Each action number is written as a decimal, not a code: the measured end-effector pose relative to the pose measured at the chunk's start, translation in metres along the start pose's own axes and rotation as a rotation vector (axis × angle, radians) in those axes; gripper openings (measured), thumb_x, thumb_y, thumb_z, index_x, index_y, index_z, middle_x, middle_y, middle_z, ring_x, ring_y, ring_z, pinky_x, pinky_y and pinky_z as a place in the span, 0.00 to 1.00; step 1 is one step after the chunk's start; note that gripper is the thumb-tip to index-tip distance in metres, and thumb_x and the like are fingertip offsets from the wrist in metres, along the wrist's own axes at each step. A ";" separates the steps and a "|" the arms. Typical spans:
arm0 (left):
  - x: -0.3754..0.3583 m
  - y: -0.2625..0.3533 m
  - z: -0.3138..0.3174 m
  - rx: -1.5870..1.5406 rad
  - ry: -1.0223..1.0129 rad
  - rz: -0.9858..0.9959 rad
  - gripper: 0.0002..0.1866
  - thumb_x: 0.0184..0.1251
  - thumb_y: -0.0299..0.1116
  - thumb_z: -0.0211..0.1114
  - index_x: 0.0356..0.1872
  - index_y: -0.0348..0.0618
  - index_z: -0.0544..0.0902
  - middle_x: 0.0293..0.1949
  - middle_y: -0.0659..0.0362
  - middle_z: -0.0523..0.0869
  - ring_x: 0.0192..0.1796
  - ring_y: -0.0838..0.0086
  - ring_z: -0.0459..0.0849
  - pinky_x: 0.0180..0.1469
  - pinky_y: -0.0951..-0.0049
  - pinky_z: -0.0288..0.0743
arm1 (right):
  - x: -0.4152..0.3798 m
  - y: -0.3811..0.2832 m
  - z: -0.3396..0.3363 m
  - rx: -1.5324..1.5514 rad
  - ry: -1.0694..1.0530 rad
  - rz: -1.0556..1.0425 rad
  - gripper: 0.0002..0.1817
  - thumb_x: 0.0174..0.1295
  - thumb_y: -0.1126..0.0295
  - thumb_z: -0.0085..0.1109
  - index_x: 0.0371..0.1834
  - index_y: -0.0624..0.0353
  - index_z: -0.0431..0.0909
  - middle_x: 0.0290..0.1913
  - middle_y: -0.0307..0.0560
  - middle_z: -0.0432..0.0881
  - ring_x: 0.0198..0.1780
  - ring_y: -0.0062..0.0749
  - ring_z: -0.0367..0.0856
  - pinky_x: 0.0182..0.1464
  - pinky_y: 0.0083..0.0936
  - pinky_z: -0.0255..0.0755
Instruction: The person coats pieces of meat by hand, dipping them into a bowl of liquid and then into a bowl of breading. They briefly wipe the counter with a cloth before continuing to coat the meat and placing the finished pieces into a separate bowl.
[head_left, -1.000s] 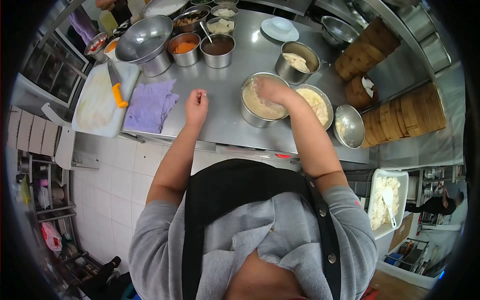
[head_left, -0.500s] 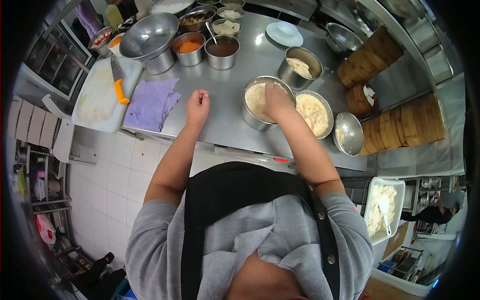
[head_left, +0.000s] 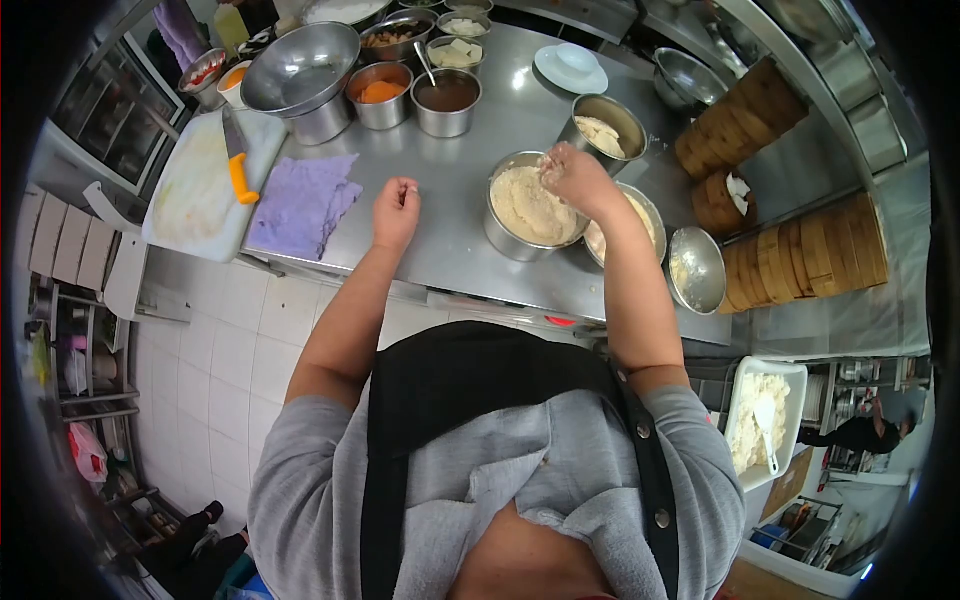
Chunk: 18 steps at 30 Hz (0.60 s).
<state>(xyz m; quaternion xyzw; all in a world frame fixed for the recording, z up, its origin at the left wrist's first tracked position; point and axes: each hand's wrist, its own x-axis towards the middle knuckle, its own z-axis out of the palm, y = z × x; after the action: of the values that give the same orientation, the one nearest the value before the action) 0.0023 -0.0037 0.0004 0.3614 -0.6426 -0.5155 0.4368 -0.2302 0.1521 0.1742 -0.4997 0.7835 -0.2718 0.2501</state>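
Note:
My right hand (head_left: 582,182) is over the right rim of a steel pot (head_left: 515,250) of pale, breadcrumb-like crumbs (head_left: 530,205). Its fingers are curled together and dusted with crumbs; what they hold, if anything, is hidden. Under that forearm, partly covered, sits a bowl (head_left: 655,215) with a pale, wet-looking mix. Just behind my hand stands a taller steel pot (head_left: 625,125) holding pale, coated-looking pieces (head_left: 598,135). My left hand (head_left: 397,208) is closed in a loose fist above the steel counter, left of the crumb pot, with nothing visible in it.
On the left, a knife (head_left: 237,160) lies on a white cutting board (head_left: 195,205) beside a purple cloth (head_left: 305,205). Steel pots and a large bowl (head_left: 300,70) line the back left. Bamboo steamers (head_left: 805,255) and a metal bowl (head_left: 697,270) stand right. Another person (head_left: 870,430) is far right.
My right hand has lifted out of the crumbs and moved right and up to the pot's rim, showing more crumbs. The left hand has stayed in place.

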 end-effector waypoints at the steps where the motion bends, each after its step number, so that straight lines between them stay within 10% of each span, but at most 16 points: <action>1: 0.000 0.000 0.001 -0.010 -0.002 -0.006 0.03 0.65 0.26 0.57 0.37 0.39 0.77 0.26 0.66 0.77 0.28 0.85 0.72 0.30 0.81 0.69 | 0.000 0.000 0.001 0.081 -0.069 0.041 0.20 0.55 0.67 0.61 0.49 0.65 0.75 0.49 0.58 0.79 0.48 0.47 0.79 0.51 0.34 0.73; 9: 0.000 0.000 -0.001 -0.009 -0.021 -0.013 0.03 0.66 0.26 0.57 0.38 0.39 0.76 0.27 0.65 0.77 0.27 0.84 0.72 0.28 0.80 0.69 | 0.051 0.049 0.021 -0.216 -0.307 -0.062 0.21 0.60 0.66 0.55 0.56 0.63 0.73 0.52 0.53 0.77 0.47 0.36 0.78 0.41 0.30 0.77; 10: 0.001 -0.002 -0.001 -0.004 -0.028 -0.001 0.03 0.66 0.26 0.57 0.39 0.39 0.76 0.27 0.65 0.77 0.27 0.85 0.72 0.28 0.80 0.69 | 0.031 0.024 0.010 0.110 -0.265 0.160 0.24 0.58 0.65 0.57 0.57 0.64 0.71 0.54 0.57 0.76 0.47 0.44 0.78 0.50 0.33 0.74; 18: -0.002 0.004 -0.001 -0.047 -0.044 -0.036 0.04 0.68 0.27 0.55 0.40 0.41 0.75 0.26 0.67 0.75 0.25 0.86 0.71 0.23 0.82 0.67 | -0.012 -0.012 0.046 -0.616 -0.091 0.082 0.25 0.52 0.65 0.64 0.52 0.67 0.72 0.57 0.60 0.75 0.57 0.49 0.75 0.58 0.36 0.71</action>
<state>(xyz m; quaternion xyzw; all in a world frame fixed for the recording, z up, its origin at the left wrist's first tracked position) 0.0037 -0.0013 0.0045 0.3511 -0.6330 -0.5461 0.4217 -0.1876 0.1509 0.1507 -0.5316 0.8365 0.0115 0.1324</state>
